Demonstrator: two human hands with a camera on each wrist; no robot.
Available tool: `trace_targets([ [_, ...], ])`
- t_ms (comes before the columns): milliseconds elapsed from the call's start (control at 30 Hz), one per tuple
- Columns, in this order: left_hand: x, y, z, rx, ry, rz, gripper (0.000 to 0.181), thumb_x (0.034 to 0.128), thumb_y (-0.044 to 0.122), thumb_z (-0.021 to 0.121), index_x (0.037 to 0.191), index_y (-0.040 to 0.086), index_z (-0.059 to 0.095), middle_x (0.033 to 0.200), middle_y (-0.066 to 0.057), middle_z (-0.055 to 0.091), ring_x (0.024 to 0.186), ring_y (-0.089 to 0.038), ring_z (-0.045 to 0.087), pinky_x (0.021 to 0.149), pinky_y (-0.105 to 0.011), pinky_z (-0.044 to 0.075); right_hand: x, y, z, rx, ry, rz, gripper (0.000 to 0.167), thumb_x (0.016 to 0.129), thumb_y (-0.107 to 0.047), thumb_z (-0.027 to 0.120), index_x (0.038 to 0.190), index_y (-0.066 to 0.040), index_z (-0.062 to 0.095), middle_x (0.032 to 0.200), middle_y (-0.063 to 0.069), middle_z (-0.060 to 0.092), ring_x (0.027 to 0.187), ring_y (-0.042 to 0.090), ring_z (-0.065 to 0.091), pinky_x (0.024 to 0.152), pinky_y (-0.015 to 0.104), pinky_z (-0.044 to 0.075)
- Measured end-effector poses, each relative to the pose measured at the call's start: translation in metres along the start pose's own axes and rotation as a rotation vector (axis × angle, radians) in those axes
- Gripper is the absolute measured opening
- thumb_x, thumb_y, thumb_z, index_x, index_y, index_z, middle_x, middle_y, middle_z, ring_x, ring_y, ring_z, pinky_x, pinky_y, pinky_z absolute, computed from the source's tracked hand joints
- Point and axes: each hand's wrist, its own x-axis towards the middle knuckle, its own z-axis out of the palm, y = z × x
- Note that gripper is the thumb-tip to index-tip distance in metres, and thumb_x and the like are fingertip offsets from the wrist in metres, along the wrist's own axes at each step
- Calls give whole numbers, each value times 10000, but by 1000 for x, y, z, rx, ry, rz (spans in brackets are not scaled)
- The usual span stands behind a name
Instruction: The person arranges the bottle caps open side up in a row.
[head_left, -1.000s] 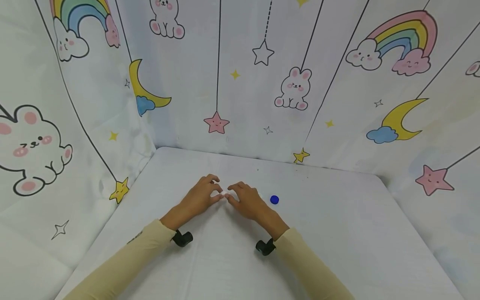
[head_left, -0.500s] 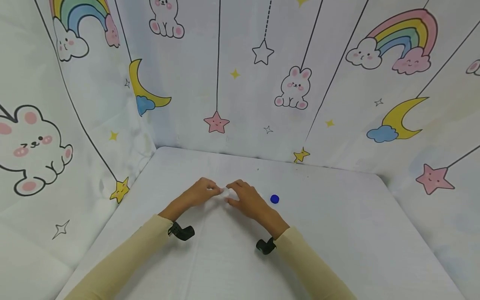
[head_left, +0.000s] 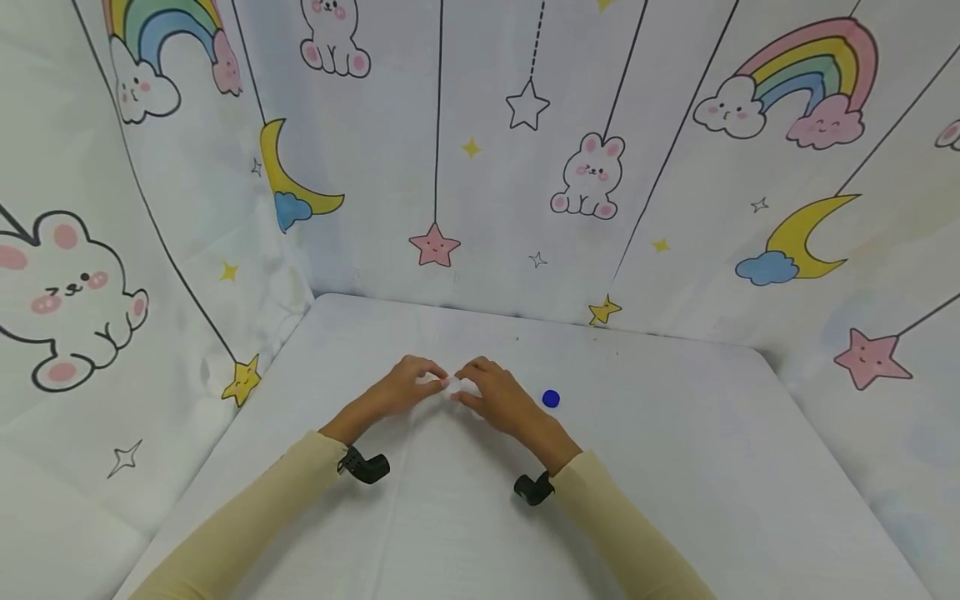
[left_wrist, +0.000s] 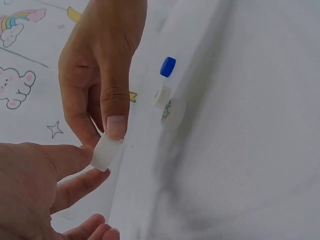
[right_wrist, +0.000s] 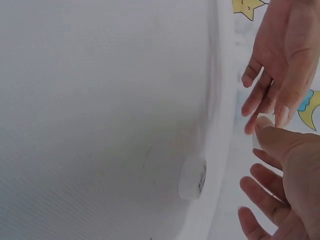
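A small white cap-like piece (head_left: 452, 384) is between the fingertips of both hands, above the white table. In the left wrist view, the left hand (left_wrist: 35, 187) pinches the left edge of the white piece (left_wrist: 106, 152) with thumb and forefinger. The right hand (left_wrist: 102, 70) grips its upper end, thumb on top. From the right wrist, the right hand (right_wrist: 292, 170) covers much of the piece, and the left hand (right_wrist: 285, 60) meets it from above. In the head view the left hand (head_left: 397, 392) and right hand (head_left: 506, 402) nearly meet.
A blue cap (head_left: 551, 398) lies on the table (head_left: 675, 467) right of the right hand. In the left wrist view, a small white piece (left_wrist: 161, 96) and a round white cap with green print (left_wrist: 173, 114) lie near the blue cap (left_wrist: 168, 66). A patterned cloth (head_left: 375, 167) stands behind.
The left hand's fingers, spread a second ago, have come together at the white piece, and its wrist has turned slightly. The right hand has stayed nearly in place.
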Motion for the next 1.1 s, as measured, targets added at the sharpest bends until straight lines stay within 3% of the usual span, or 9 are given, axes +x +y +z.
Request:
trace_targets([
  [167,-2,0,4,64,6,29,317,1049,233,678,1334,98,704,1510,-251,481,1459,-467,378,1138,-664,377,1,2,0,-20,-34,23,380,1013,-282,735,1341,-96,686,1349,72,647,1297,252,619,1116,506,486],
  [333,-3,0,9,202,40,93,289,1003,230,749,1262,102,737,1500,-285,454,1388,-510,433,1084,-643,432,1,3,2,-30,-55,27,349,1002,-264,751,1307,-97,717,1331,79,658,1276,259,625,1103,496,495],
  [533,-4,-5,14,307,76,166,253,973,203,782,1199,89,770,1453,-251,515,1299,-452,509,1027,-561,494,2,2,7,-22,-77,46,329,984,-263,773,1272,-107,747,1299,74,679,1258,263,636,1086,524,500],
  [700,-5,-9,16,364,76,165,243,973,229,782,1182,105,784,1444,-220,535,1280,-410,524,1029,-534,496,3,2,11,-29,-86,54,280,981,-291,776,1202,-120,780,1259,61,694,1218,257,648,1050,538,508],
  [1100,-9,-8,19,375,56,157,256,958,237,798,1159,79,775,1426,-208,544,1273,-392,526,1065,-560,454,5,3,22,-97,-97,64,300,970,-345,786,1209,-165,794,1263,55,695,1191,246,651,1046,521,511],
])
